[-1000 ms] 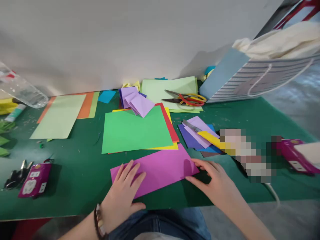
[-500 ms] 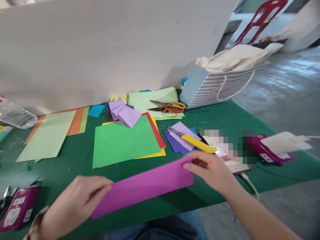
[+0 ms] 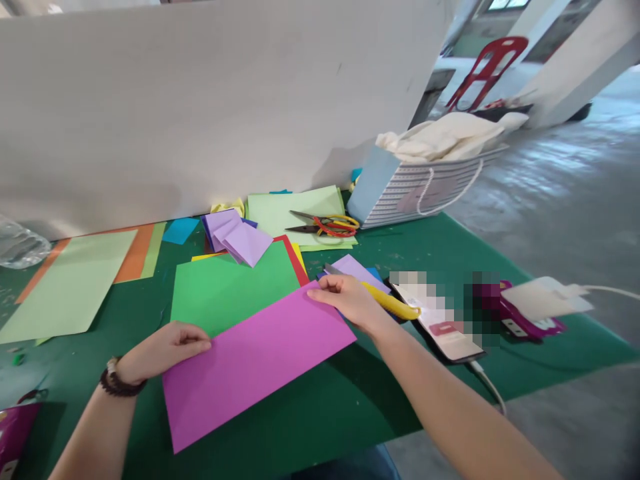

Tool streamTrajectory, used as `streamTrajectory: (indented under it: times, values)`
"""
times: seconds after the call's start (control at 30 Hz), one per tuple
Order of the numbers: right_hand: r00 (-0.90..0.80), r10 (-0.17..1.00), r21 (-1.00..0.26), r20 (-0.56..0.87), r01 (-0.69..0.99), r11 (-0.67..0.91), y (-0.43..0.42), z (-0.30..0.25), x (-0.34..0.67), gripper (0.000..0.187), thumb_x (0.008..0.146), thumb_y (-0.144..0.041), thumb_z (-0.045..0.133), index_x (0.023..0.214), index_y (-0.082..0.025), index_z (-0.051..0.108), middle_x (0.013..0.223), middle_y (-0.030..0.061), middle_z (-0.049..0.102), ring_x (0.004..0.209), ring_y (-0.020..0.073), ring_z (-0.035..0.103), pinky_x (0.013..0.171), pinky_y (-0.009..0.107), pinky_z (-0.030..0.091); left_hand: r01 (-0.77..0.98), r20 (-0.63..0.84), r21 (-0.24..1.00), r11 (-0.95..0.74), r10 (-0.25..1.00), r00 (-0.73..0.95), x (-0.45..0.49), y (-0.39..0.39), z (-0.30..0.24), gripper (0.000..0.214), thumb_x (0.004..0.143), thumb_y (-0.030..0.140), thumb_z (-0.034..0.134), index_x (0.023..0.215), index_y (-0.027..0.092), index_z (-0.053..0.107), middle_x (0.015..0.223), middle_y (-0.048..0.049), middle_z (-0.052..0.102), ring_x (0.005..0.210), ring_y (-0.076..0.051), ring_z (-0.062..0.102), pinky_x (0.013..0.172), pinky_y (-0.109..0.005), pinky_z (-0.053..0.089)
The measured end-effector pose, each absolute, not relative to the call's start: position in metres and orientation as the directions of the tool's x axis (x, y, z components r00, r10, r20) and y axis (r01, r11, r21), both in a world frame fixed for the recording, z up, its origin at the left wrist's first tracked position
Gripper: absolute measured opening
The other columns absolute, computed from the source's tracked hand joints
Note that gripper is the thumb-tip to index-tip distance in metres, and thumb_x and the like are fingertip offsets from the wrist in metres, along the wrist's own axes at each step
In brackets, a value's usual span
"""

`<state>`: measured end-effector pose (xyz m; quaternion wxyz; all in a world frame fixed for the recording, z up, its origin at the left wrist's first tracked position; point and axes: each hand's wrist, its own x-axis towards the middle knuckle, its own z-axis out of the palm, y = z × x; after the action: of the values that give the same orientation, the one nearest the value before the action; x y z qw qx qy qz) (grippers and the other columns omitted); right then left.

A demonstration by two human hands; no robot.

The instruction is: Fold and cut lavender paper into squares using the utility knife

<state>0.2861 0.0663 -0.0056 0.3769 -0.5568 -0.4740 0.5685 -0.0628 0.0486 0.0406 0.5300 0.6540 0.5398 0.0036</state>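
Note:
A magenta sheet of paper (image 3: 260, 363) is held up at a slant over the near side of the table. My left hand (image 3: 173, 350) pinches its upper left edge, and a bracelet circles that wrist. At the upper right corner my right hand (image 3: 347, 298) grips the same sheet between thumb and fingers. Behind the paper lies a green sheet (image 3: 230, 287) on top of red and yellow ones, partly covered by it. Close to my right hand, a yellow-handled cutter (image 3: 393, 303) rests on small purple papers (image 3: 357, 267).
Folded lilac papers (image 3: 245, 240) and scissors (image 3: 330, 225) lie farther back. To the right are a phone (image 3: 445, 320) with a cable and a magenta device (image 3: 530, 320). A striped paper bag (image 3: 425, 187) stands at the back right. Pale green sheets (image 3: 70, 287) lie left.
The magenta paper has tilted so that more of its face shows. Both hands have moved up and toward the green sheet, still holding it. The view has shifted to the right.

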Motion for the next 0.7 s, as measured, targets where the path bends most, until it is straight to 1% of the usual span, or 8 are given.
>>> streamTrajectory:
  times: [0.07, 0.17, 0.23, 0.37, 0.43, 0.5, 0.6, 0.7]
  values:
    - [-0.041, 0.959, -0.958, -0.282, 0.058, -0.28, 0.067, -0.007, 0.291, 0.043, 0.057, -0.053, 0.078, 0.059, -0.019, 0.051, 0.053, -0.0063, 0.05, 0.048, 0.0084, 0.043, 0.047, 0.023, 0.031, 0.603, -0.531, 0.762, 0.235, 0.76, 0.376, -0.072, 0.05, 0.036, 0.037, 0.072, 0.052, 0.07, 0.089, 0.02, 0.072, 0.087, -0.0045, 0.073, 0.079, -0.023, 0.065, 0.065, -0.024, 0.049]
    - [0.072, 0.953, -0.956, -0.295, -0.026, -0.293, 0.067, -0.004, 0.3, 0.041, 0.059, -0.055, 0.077, 0.064, -0.021, 0.054, 0.057, -0.0049, 0.055, 0.05, 0.0107, 0.049, 0.048, 0.025, 0.035, 0.173, -0.394, 0.917, 0.36, 0.884, 0.251, -0.078, 0.045, 0.03, 0.064, 0.059, 0.062, 0.077, 0.106, 0.021, 0.069, 0.105, -0.009, 0.072, 0.089, -0.028, 0.067, 0.075, -0.033, 0.054]
    - [0.126, 0.94, -0.948, -0.317, -0.079, -0.309, 0.065, 0.0, 0.304, 0.041, 0.057, -0.054, 0.078, 0.064, -0.021, 0.055, 0.057, -0.0036, 0.058, 0.049, 0.012, 0.052, 0.047, 0.026, 0.037, -0.02, -0.353, 0.931, 0.365, 0.912, 0.208, -0.072, 0.037, 0.03, 0.071, 0.056, 0.062, 0.079, 0.11, 0.018, 0.067, 0.109, -0.0122, 0.071, 0.093, -0.029, 0.068, 0.077, -0.035, 0.056]
    - [0.114, 0.903, -0.907, -0.415, -0.129, -0.4, 0.063, 0.01, 0.305, 0.029, 0.062, -0.046, 0.079, 0.068, -0.022, 0.062, 0.056, 0.0012, 0.064, 0.046, 0.0157, 0.058, 0.044, 0.03, 0.039, -0.015, -0.412, 0.907, 0.421, 0.895, 0.171, -0.048, 0.024, 0.032, 0.052, 0.064, 0.041, 0.083, 0.104, 0.012, 0.067, 0.1, -0.012, 0.073, 0.082, -0.023, 0.071, 0.067, -0.028, 0.058]
    - [0.173, 0.817, -0.833, -0.549, -0.189, -0.52, 0.063, 0.012, 0.304, 0.027, 0.06, -0.043, 0.081, 0.063, -0.025, 0.061, 0.045, 0.0005, 0.06, 0.04, 0.0178, 0.058, 0.04, 0.031, 0.037, -0.003, -0.432, 0.899, 0.439, 0.887, 0.162, -0.043, 0.019, 0.032, 0.05, 0.066, 0.038, 0.082, 0.103, 0.009, 0.067, 0.092, -0.0137, 0.074, 0.077, -0.023, 0.072, 0.065, -0.028, 0.058]
    - [0.2, 0.782, -0.805, -0.591, -0.218, -0.552, 0.065, 0.01, 0.304, 0.025, 0.06, -0.042, 0.081, 0.058, -0.027, 0.061, 0.042, -0.0005, 0.059, 0.036, 0.0171, 0.056, 0.038, 0.031, 0.036, -0.005, -0.432, 0.899, 0.438, 0.887, 0.163, -0.043, 0.015, 0.033, 0.049, 0.071, 0.041, 0.079, 0.105, 0.008, 0.065, 0.089, -0.0147, 0.074, 0.076, -0.023, 0.072, 0.064, -0.028, 0.058]
    - [0.166, 0.811, -0.824, -0.562, -0.199, -0.53, 0.067, 0.003, 0.306, 0.024, 0.055, -0.043, 0.083, 0.055, -0.029, 0.063, 0.044, 0.0003, 0.062, 0.035, 0.0161, 0.057, 0.034, 0.029, 0.032, -0.016, -0.402, 0.91, 0.414, 0.891, 0.212, -0.048, 0.009, 0.036, 0.043, 0.078, 0.041, 0.073, 0.104, 0.009, 0.064, 0.092, -0.016, 0.074, 0.079, -0.022, 0.073, 0.065, -0.026, 0.058]
    - [0.177, 0.829, -0.846, -0.53, -0.169, -0.505, 0.07, -0.004, 0.308, 0.027, 0.047, -0.045, 0.087, 0.053, -0.03, 0.065, 0.044, 0.0007, 0.062, 0.032, 0.0148, 0.055, 0.03, 0.027, 0.028, -0.008, -0.393, 0.914, 0.407, 0.887, 0.244, -0.051, 0.006, 0.038, 0.038, 0.079, 0.039, 0.073, 0.1, 0.009, 0.063, 0.092, -0.0158, 0.075, 0.081, -0.022, 0.073, 0.065, -0.026, 0.058]
